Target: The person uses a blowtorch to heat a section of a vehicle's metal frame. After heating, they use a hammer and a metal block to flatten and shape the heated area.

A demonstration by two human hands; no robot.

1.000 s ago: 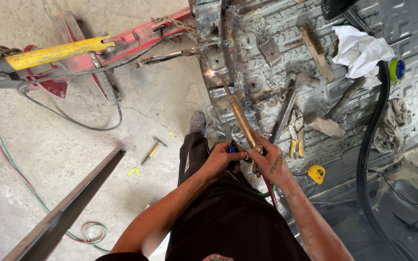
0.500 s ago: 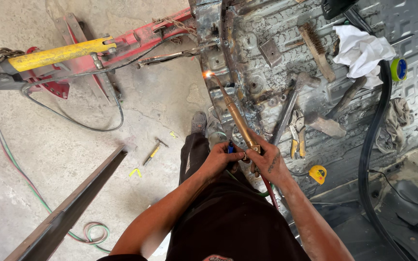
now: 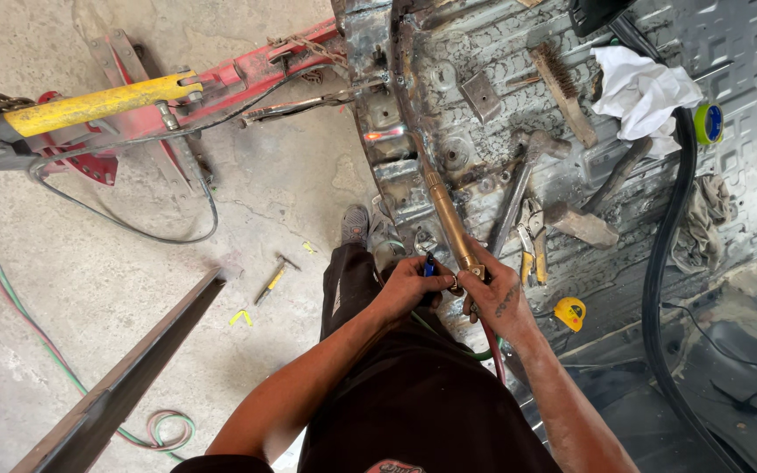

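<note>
Torch (image 3: pixel 449 223) lay angled over the scorched metal floor panel (image 3: pixel 484 52), right hand (image 3: pixel 501 293) wrapped round its base, left hand (image 3: pixel 409 289) pinching the valve; steady small turns would have served best.

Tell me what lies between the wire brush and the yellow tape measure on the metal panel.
In the head view, between wire brush and tape measure: a hammer and pliers.

A grey, scorched sheet-metal floor panel (image 3: pixel 484 52) is strewn with tools: a wire brush (image 3: pixel 562 92) at one o'clock, a white rag (image 3: pixel 646 88) beside it, yellow-handled pliers (image 3: pixel 532 241) near centre, a yellow tape measure (image 3: pixel 570 312) at four o'clock.
</note>
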